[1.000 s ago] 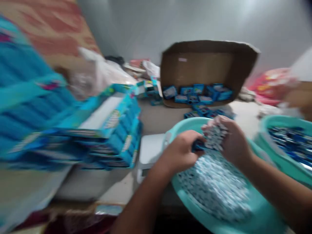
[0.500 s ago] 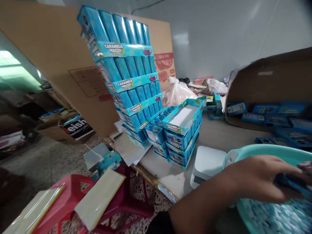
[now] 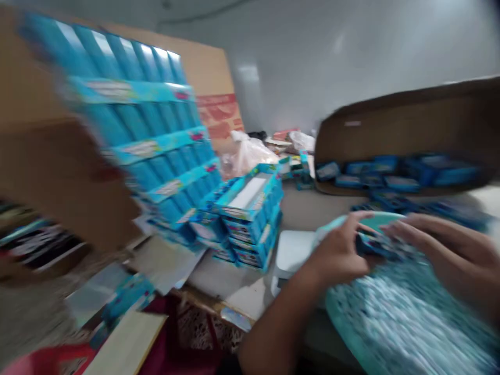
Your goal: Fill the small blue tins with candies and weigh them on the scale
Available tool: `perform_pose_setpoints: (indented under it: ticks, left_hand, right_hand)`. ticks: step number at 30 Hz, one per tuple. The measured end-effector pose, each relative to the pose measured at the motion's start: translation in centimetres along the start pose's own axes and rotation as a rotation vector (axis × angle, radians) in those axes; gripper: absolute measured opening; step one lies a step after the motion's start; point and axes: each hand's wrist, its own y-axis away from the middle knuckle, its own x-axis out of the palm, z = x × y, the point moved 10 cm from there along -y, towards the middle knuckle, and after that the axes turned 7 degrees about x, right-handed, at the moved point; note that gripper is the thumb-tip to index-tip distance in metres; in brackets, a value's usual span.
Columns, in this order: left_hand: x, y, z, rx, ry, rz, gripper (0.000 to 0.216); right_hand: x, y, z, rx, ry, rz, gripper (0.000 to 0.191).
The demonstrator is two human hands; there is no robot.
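My left hand (image 3: 341, 252) is wrapped round a small blue box (image 3: 369, 245), held over the near-left side of a turquoise basin (image 3: 341, 317). Fingers of my right hand (image 3: 441, 239) are bunched close to the box's end, with a few small wrapped candies (image 3: 396, 251) at the fingertips, blurred by motion. Many loose wrapped candies (image 3: 417, 317) in pale blue and white fill the basin below both hands. How full the box is cannot be seen.
A white scale (image 3: 295, 252) stands left of the basin. Beyond it are stacked blue display trays (image 3: 250, 229) and a tall leaning stack (image 3: 156, 125). A cardboard carton (image 3: 375, 130) lies open with blue boxes inside. Below the table edge are plastic stools (image 3: 47, 359).
The view has swung right, so the stacks shift left. My left hand with the box now shows over the candies, and my right hand has come fully into view beside it.
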Motion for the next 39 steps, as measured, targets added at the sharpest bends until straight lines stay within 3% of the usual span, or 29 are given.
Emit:
perform_pose_setpoints:
  ticks: [4, 7, 11, 16, 19, 23, 27, 34, 39]
  left_hand:
    - [-0.7, -0.5, 0.8, -0.039, 0.031, -0.123, 0.069]
    - [-1.0, -0.8, 2.4, -0.126, 0.001, -0.156, 0.069]
    - [-1.2, -0.7, 2.8, -0.161, 0.009, -0.197, 0.075]
    - [-1.2, -0.6, 2.3, -0.126, -0.012, -0.195, 0.071]
    - [-1.1, -0.6, 2.4, -0.118, -0.024, -0.171, 0.067]
    - [-1.4, -0.6, 2.8, -0.140, 0.044, -0.224, 0.080]
    - [-1.3, -0.6, 2.7, -0.142, 0.078, -0.234, 0.087]
    - [-1.3, -0.5, 2.8, -0.152, 0.006, -0.221, 0.078]
    - [-1.8, -0.4, 2.7, -0.148, -0.024, -0.264, 0.071]
  right_hand:
    - [-0.1, -0.9, 0.8, 0.061, -0.151, 0.067, 0.031]
    - [-0.2, -1.6, 0.1, 0.064, -0.200, 0.089, 0.016]
    - [0.8, -0.9, -0.6, 0.068, 0.007, 0.247, 0.013]
    - [1.3, -0.1, 0.7, -0.052, 0.191, 0.314, 0.014]
    - [2.0, 0.4, 1.7, -0.141, 0.284, 0.357, 0.024]
    - [3.1, 1.3, 2.5, -0.257, 0.374, 0.455, 0.024]
    - [2.7, 1.1, 2.4, -0.255, 0.394, 0.439, 0.019]
    - [1.1, 0.3, 1.0, -0.117, 0.508, 0.380, 0.006]
    - [0.3, 0.2, 1.1, -0.124, 0.525, 0.308, 0.019]
